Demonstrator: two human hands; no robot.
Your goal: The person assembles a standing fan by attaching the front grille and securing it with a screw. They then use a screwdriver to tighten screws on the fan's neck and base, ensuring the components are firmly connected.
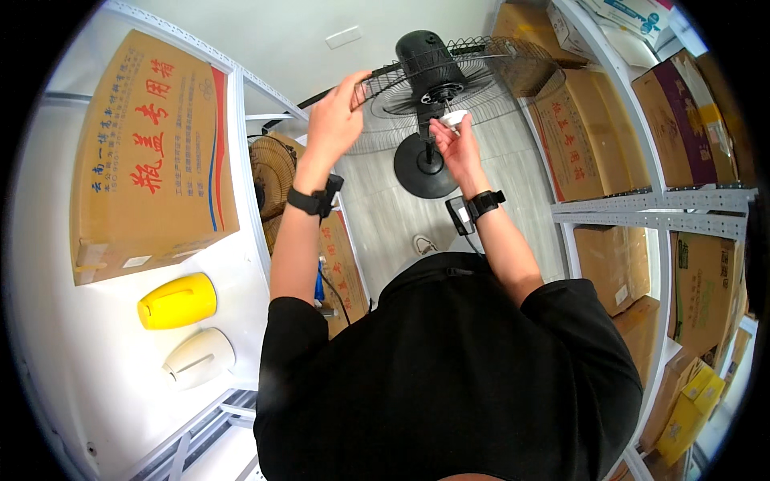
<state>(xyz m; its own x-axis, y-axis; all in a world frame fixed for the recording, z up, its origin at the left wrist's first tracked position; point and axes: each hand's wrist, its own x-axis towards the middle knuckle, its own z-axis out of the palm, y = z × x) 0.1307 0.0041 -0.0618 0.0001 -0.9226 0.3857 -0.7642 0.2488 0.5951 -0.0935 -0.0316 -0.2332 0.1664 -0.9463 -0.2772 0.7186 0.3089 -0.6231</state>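
Observation:
A black pedestal fan stands ahead of me, its motor housing (425, 64) tilted above a round black base (425, 168). Dark blades show behind the wire fan guard (505, 100), which spreads to both sides of the motor. With fingers curled over the guard's left rim, my left hand (333, 120) grips the wire. My right hand (459, 151) pinches a small white round cap (454, 119) at the shaft in the middle of the blades. From this view I cannot tell whether the cap touches the shaft.
Metal shelves line both sides. On the left are a large cardboard box (152, 160), a yellow kettle-shaped item (178, 301) and a cream one (199, 358). A second, brownish fan (273, 172) stands below. Several boxes (573, 136) fill the right shelves.

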